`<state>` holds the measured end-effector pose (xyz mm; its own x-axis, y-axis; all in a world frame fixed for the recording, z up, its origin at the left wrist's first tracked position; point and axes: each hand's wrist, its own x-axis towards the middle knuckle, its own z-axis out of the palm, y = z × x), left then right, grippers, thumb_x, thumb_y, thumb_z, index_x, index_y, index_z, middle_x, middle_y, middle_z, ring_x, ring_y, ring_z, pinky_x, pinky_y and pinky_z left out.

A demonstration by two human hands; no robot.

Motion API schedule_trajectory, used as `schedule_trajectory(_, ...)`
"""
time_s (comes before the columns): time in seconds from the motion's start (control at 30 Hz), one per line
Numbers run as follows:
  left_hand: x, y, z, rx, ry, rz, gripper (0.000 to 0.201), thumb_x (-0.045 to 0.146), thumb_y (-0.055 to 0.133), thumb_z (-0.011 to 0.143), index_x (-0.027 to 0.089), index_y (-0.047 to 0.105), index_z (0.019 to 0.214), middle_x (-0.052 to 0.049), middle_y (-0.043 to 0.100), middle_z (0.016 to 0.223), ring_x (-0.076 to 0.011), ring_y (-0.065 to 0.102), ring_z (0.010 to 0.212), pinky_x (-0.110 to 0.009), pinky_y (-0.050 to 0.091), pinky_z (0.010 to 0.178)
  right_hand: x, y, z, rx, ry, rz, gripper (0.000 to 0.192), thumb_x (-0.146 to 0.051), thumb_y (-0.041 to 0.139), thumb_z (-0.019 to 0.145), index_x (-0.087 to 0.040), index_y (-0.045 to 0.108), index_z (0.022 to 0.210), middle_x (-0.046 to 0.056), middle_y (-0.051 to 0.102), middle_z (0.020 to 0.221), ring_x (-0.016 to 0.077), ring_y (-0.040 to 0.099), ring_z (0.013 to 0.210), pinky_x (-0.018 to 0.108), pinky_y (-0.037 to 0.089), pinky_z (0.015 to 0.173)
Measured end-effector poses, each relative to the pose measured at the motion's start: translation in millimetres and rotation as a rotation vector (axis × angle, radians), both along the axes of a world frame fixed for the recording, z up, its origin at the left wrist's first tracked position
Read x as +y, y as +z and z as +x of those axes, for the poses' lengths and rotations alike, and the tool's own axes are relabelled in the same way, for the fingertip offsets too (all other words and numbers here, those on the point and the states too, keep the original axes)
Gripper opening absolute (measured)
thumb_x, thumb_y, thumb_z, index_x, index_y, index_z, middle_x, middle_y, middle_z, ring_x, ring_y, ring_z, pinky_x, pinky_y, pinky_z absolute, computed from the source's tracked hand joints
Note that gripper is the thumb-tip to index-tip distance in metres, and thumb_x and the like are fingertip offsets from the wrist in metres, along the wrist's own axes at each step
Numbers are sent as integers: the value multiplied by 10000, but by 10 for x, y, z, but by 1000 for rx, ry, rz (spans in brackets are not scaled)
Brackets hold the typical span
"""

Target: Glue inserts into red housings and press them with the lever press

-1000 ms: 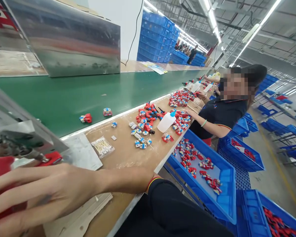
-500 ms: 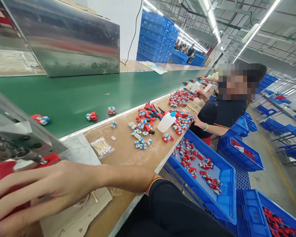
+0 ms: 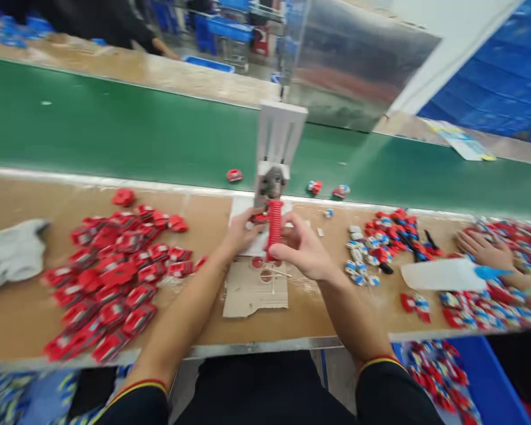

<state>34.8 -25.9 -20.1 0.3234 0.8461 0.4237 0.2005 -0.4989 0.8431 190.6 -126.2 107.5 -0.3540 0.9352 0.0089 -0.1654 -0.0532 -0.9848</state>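
From where I watch, the biggest change is the view: half a second ago it looked along the bench (image 3: 318, 321) to the right, with one arm in sight; now it faces forward and both hands show. I take that to mean the work is centred on the clamp (image 3: 273, 182), which stands upright at the near edge of the green belt (image 3: 159, 133). My right hand (image 3: 307, 251) is at the red handle (image 3: 274, 227), thumb over its lower end, the other fingers half curled to its right; blur keeps me from telling how firmly they press. My left hand (image 3: 239, 234) reaches in from the other side, fingertips at the red part (image 3: 259, 218) just left of the handle; I cannot tell whether they pinch it or merely steady it. Below lie the cardboard (image 3: 243, 295) and a small dish (image 3: 268, 275). A heap of red pieces (image 3: 115, 260) lies to the left. To the right, a co-worker's hand (image 3: 487, 248) rests among assembled pieces (image 3: 491, 310), near the white bottle (image 3: 442, 274), well apart from mine.
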Motion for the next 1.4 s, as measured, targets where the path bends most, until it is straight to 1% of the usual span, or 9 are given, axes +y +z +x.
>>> schedule_trajectory(0.3, 10, -20, -3, 6, 0, -77, 340, 122, 700, 848, 172, 731, 1183, -76, 820, 1117, -193, 754, 953, -333, 603, 922, 174, -458, 36, -596, -281, 367, 586, -635, 742, 880, -259, 349, 662, -57, 437, 603, 122, 442, 569, 280, 369, 558)
schedule_trajectory(0.43, -59, 47, 3, 52, 7, -64, 376, 114, 646, 865, 157, 704, 1234, -103, 808, 1164, -220, 755, 1029, -380, 604, 972, 264, -477, 30, -620, -359, 438, 542, -613, 754, 856, -252, 401, 658, -40, 501, 630, 126, 421, 586, 289, 374, 591)
schedule_trajectory(0.57, -38, 188, -171, 135, 3, -33, 384, 106, 681, 828, 178, 740, 1201, -111, 766, 1304, -270, 693, 1269, -437, 548, 1121, -32, -403, 294, -549, -448, 472, 428, -615, 620, 947, -246, 495, 769, 51, 668, 931, 162, 594, 727, 303, 473, 636)
schedule_trajectory(0.77, 709, 477, -541, 264, 91, -92, 320, 47, 641, 823, 175, 781, 1081, -77, 808, 1109, -229, 760, 1016, -363, 608, 967, -723, -681, 716, -426, -711, 429, 339, -471, 629, 1009, -234, 610, 768, 26, 670, 774, 185, 660, 790, 298, 504, 690)
schedule_trajectory(0.93, 1342, 447, -123, 271, 202, -103, 276, 290, 718, 984, 144, 697, 1217, -115, 717, 1242, -253, 707, 1123, -467, 607, 997, -1088, -882, 420, -493, -626, 413, 309, -438, 656, 991, -233, 638, 760, 62, 732, 825, 220, 723, 804, 330, 569, 690)
schedule_trajectory(1.07, 1495, 447, 177, 213, 183, -69, 371, 398, 686, 1023, 156, 652, 1302, -108, 688, 1280, -239, 708, 1097, -451, 634, 935, -1199, -828, 343, -578, -489, 478, 228, -342, 630, 1003, -248, 627, 794, 58, 752, 857, 227, 739, 799, 345, 588, 696)
schedule_trajectory(1.17, 1514, 523, 72, 164, 218, -59, 230, 297, 742, 969, 127, 706, 1119, -76, 742, 1092, -194, 703, 981, -396, 618, 936, -1116, -760, 431, -649, -378, 478, 202, -295, 633, 993, -242, 624, 799, 60, 751, 869, 205, 707, 734, 324, 562, 646)
schedule_trajectory(1.27, 1318, 570, -280, 61, 286, -49, 164, 164, 738, 893, 143, 723, 1055, -71, 771, 1083, -172, 690, 980, -347, 587, 985, -927, -769, 470, -705, -268, 439, 70, -302, 701, 953, -236, 679, 946, 81, 752, 962, 204, 690, 771, 320, 554, 659)
schedule_trajectory(1.4, 505, 555, -758, -293, 228, -80, 408, 230, 797, 829, 191, 716, 1227, -75, 778, 1169, -201, 748, 1006, -333, 639, 885, -693, -873, 393, -775, -118, 437, 229, -302, 743, 931, -246, 716, 1152, 87, 764, 1014, 215, 689, 802, 346, 583, 738)
